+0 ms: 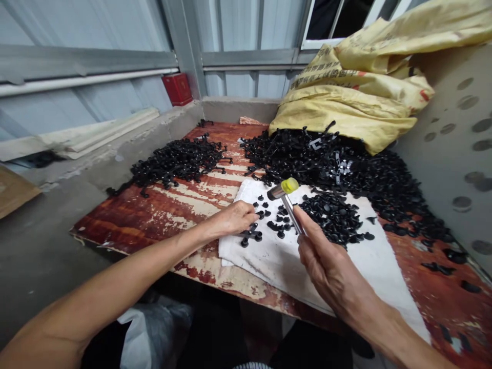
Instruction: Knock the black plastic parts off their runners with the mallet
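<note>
My right hand (326,261) grips the metal handle of a small hammer (283,190) with a yellow and silver head, raised over a white cloth (292,266). My left hand (232,218) rests on the cloth with its fingers closed on a black cross-shaped plastic piece (251,234). Small black round caps (334,218) lie scattered and heaped on the cloth just right of the hammer.
A worn red board (165,215) carries a pile of black cross pieces (177,161) at the left and a larger black heap (346,164) spilling from a yellow sack (365,87). A grey perforated panel (453,154) stands at the right. A red box (177,88) sits by the wall.
</note>
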Demonstrator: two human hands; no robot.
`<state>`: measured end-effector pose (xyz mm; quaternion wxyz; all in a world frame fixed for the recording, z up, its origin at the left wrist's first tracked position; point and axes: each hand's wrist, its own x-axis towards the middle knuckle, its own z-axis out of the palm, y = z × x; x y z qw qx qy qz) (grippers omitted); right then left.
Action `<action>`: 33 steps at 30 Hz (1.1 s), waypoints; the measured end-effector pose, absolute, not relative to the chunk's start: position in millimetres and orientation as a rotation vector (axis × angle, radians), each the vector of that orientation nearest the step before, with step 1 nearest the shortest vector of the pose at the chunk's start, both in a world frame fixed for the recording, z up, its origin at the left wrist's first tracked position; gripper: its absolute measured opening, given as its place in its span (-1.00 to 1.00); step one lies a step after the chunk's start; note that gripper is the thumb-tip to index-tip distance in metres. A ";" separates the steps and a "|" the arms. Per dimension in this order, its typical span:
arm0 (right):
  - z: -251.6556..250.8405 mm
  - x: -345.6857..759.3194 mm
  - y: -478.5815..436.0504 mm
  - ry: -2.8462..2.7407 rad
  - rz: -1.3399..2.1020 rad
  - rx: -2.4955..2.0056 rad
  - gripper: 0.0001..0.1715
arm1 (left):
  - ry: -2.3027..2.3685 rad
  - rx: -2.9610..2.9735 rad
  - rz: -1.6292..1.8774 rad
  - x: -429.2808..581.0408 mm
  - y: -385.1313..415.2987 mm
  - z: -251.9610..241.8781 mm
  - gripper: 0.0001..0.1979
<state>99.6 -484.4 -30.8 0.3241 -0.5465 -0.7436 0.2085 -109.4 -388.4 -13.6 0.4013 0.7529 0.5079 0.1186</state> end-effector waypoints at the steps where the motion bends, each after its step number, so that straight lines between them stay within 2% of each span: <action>1: -30.5 99.7 -483.8 -1.939 0.577 -1.428 -0.36 | 1.275 1.904 0.298 -110.5 -388.3 -13.7 -0.74; 6: -18.2 97.8 -473.3 -1.749 0.867 -1.466 -0.41 | 1.191 1.898 0.324 -115.3 -394.0 -10.1 -0.73; 11: -13.7 87.0 -458.1 -1.588 1.356 -1.341 -0.46 | 0.955 2.042 0.202 -105.0 -415.4 7.8 -0.75; 14: -20.1 80.5 -457.7 -1.475 1.531 -1.280 -0.45 | 1.029 2.186 0.296 -106.0 -426.1 16.5 -0.76; 16: -24.9 77.8 -460.8 -1.385 1.518 -1.270 -0.44 | 1.245 2.163 0.503 -113.2 -430.5 16.7 -0.75; 19: -29.0 74.3 -466.7 -1.254 1.398 -1.298 -0.47 | 1.455 1.977 0.695 -127.0 -434.7 8.9 -0.61; 21: -28.8 71.7 -470.2 -1.190 1.359 -1.302 -0.50 | 1.406 1.828 0.675 -133.9 -436.6 1.5 -0.56; 24: -26.2 67.6 -474.0 -1.151 1.328 -1.260 -0.52 | 1.357 1.690 0.645 -138.0 -437.5 -4.2 -0.60; 29: -24.2 58.0 -477.9 -1.168 1.349 -1.221 -0.55 | 1.269 1.851 0.533 -128.8 -434.8 3.1 -0.60; 33: -24.2 52.4 -481.1 -1.235 1.398 -1.203 -0.55 | 1.249 1.633 0.521 -114.0 -429.1 4.6 -0.74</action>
